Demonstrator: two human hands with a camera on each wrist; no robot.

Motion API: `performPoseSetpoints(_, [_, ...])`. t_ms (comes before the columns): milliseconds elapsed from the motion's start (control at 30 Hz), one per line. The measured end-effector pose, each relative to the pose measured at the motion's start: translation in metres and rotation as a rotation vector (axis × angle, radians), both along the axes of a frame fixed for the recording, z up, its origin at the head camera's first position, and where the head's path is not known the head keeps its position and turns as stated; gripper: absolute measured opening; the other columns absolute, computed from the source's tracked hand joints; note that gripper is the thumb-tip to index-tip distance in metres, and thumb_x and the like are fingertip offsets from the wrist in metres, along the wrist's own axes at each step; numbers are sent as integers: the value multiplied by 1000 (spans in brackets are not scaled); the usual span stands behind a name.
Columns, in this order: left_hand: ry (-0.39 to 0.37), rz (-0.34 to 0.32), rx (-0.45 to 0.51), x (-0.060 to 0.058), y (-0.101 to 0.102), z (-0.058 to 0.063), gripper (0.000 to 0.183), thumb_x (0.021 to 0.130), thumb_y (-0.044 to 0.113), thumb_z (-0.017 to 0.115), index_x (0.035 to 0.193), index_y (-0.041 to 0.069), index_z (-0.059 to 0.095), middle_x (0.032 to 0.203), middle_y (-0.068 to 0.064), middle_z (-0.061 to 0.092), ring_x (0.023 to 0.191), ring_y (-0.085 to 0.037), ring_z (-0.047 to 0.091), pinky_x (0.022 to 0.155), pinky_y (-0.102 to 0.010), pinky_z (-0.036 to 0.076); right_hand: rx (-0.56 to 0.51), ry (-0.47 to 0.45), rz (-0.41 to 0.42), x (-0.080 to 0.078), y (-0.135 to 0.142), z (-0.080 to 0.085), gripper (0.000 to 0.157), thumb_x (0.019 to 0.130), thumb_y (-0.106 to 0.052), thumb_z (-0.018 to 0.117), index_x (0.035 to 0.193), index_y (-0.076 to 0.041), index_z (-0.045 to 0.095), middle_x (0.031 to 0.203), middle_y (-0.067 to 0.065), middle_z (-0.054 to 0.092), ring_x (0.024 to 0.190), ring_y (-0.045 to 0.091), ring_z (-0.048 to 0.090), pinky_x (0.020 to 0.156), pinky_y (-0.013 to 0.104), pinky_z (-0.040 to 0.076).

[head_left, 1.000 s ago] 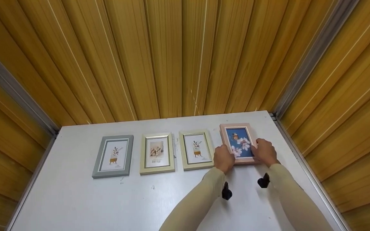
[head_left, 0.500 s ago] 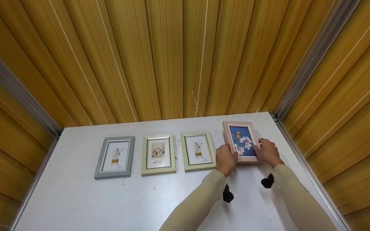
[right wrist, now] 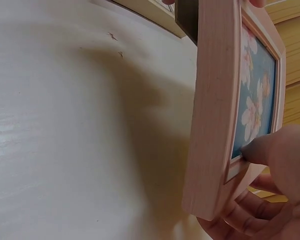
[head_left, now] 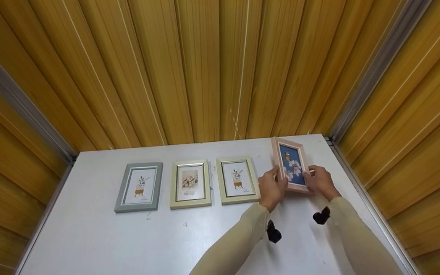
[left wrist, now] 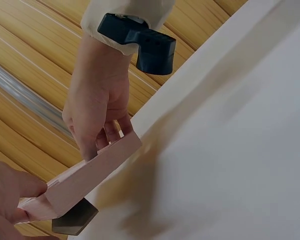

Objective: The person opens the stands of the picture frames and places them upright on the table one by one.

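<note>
Both hands hold a pink picture frame (head_left: 276, 152) with a blue picture of blossoms and a small bird. The frame is tilted, its face turned partly to the right. My left hand (head_left: 271, 189) grips its lower left side. At its lower right edge, my right hand (head_left: 320, 181) has the thumb on the front, and the right wrist view shows curled fingers (right wrist: 250, 207) behind. A dark stand flap (left wrist: 76, 218) sticks out from the frame's back in the left wrist view. Beside my left hand sits a pale yellow frame (head_left: 256, 191) with a plant print.
The white surface (head_left: 136, 244) bears another pale yellow frame (head_left: 176, 187) and a grey-green frame (head_left: 121, 194) in a row to the left. Yellow wood-look panels (head_left: 204, 76) rise behind and on both sides, with grey metal strips at the corners.
The pink picture frame has moved up and to the right with both hands and turned, showing more of its left side. My left fingers have shifted along its edge. The other frames stay in place.
</note>
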State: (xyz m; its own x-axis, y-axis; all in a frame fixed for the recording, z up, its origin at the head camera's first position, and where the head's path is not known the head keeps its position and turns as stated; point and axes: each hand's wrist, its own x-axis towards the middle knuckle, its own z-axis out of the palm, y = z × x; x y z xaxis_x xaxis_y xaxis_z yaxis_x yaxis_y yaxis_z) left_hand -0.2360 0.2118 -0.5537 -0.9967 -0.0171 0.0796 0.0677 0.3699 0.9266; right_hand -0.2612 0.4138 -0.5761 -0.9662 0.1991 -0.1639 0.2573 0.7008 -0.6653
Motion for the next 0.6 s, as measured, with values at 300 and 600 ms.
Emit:
performPoseSetpoints(300, [-7, -12, 54, 3, -4, 6, 49, 85, 8, 79, 133, 4, 69, 105, -9, 78, 85, -9, 70, 74, -26, 56, -80, -20, 0, 1, -1, -3, 46, 105, -20, 55, 140, 8, 52, 119, 28, 63, 90, 25, 65, 64, 29, 55])
performPoseSetpoints(600, [-117, -7, 170, 3, -6, 10, 48, 82, 2, 81, 129, 4, 71, 108, -14, 77, 85, -15, 75, 65, -30, 60, -92, -6, 35, 1, 1, -10, 46, 105, -22, 55, 140, 8, 53, 120, 28, 65, 95, 27, 65, 71, 31, 55])
